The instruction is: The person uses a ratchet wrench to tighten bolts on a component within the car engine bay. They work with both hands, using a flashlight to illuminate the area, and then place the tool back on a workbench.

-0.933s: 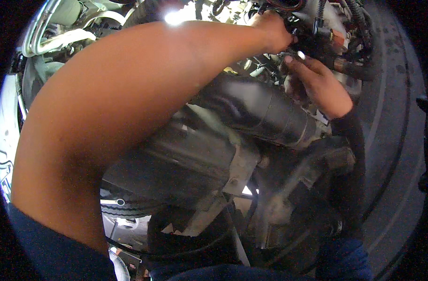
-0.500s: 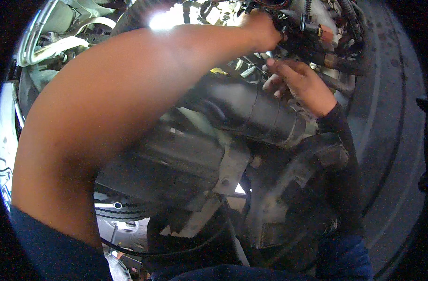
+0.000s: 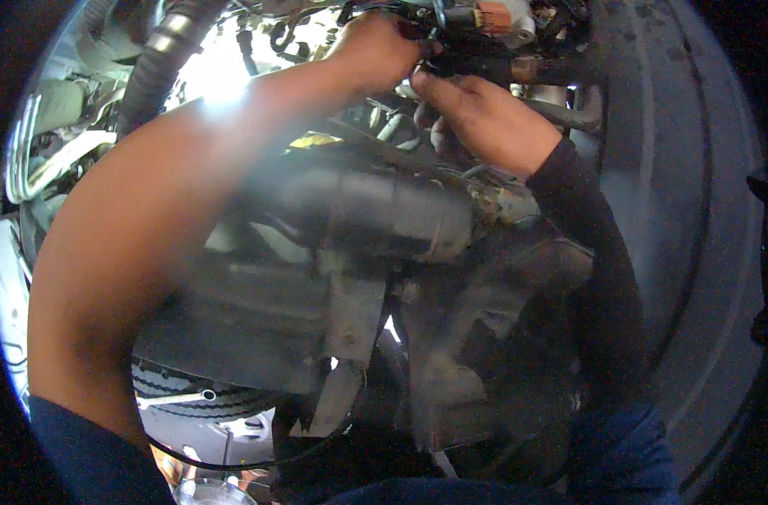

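Note:
Both of my hands are deep among the hoses and wires of a vehicle's engine bay. My left hand, on a bare forearm that crosses the upper left, is closed at a dark hose or fitting; whatever lies in its fingers is hidden. Right beside it, a little nearer, my right hand in a dark sleeve has its thumb and fingers pinched together. A small part may sit in that pinch, but I cannot make it out. Just beyond the hands are an orange-brown connector and a dark hose with a brown band.
A thick black duct crosses below my hands, with a metal bracket in front. A ribbed hose stands at upper left. Lower left, a wrench lies by a tire. A dark body panel borders the right.
My right hand has come in beside my left, and its spread fingers have drawn together. The view has shifted, so the engine parts appear further left.

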